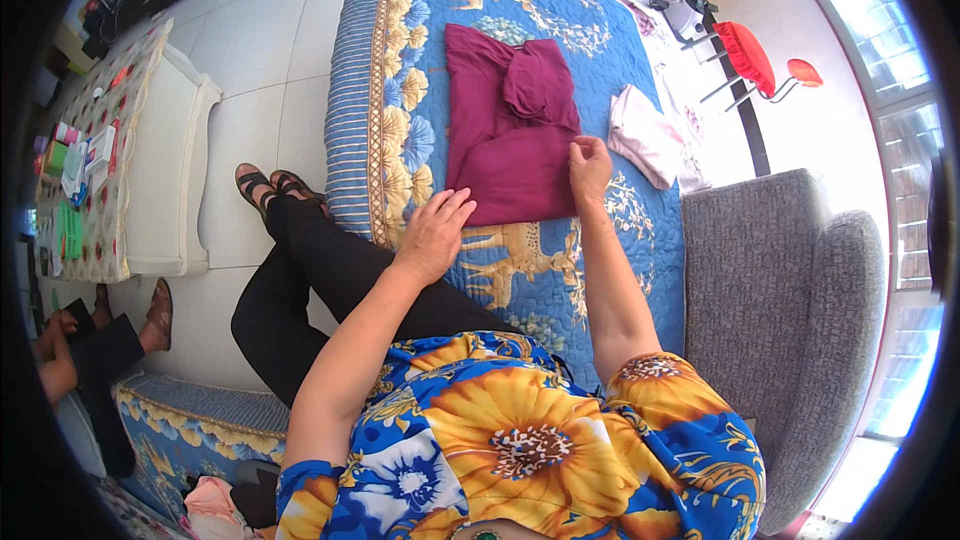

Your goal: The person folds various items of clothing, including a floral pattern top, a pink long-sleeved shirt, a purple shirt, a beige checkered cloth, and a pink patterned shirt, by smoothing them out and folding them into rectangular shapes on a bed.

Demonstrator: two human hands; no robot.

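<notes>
A maroon garment [517, 165] lies partly folded on a sofa seat with a blue quilted cover [600, 112]. One piece of it is bunched toward its far right part, and its near section lies fairly smooth. My left hand [435, 236] is palm down at the near left corner, its fingertips on the cloth and its fingers slightly apart. At the right edge, my right hand [591, 169] has thumb and fingers pinched together on the fabric. A folded pale pink cloth [646, 136] rests to the right, apart from the maroon garment.
A grey upholstered armrest [750, 262] borders the seat on the right. Left stands a white table [169, 180] with boxes and a green basket [70, 231]. Another person's hand [64, 326] shows at far left. A red-seated chair [744, 56] stands beyond, upper right.
</notes>
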